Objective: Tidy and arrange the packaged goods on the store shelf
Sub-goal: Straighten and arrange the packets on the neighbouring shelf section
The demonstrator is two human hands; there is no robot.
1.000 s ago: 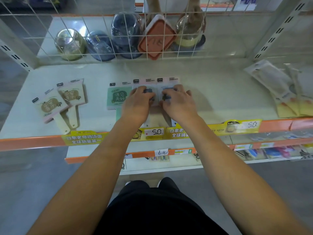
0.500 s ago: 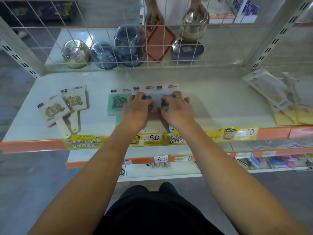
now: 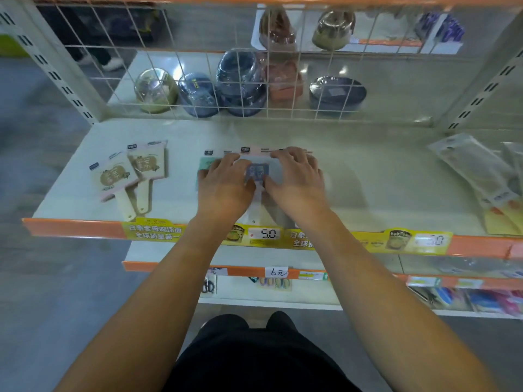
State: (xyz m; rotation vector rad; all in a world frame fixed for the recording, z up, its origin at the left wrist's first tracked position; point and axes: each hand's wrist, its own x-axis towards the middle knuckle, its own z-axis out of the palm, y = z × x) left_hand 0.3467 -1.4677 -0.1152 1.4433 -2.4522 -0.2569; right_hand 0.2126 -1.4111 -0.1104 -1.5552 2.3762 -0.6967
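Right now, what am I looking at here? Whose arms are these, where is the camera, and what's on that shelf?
No machine: a person wears a camera on the head, looking down at their own arms. Both hands, left hand and right hand, rest on a row of carded packs lying flat on the shelf, fingers loosely spread, pressing rather than gripping. To the left lie two paddle packs; at far right, clear sleeves. Behind the wire grid stand wrapped bowls. Yellow price tags line the shelf edge.
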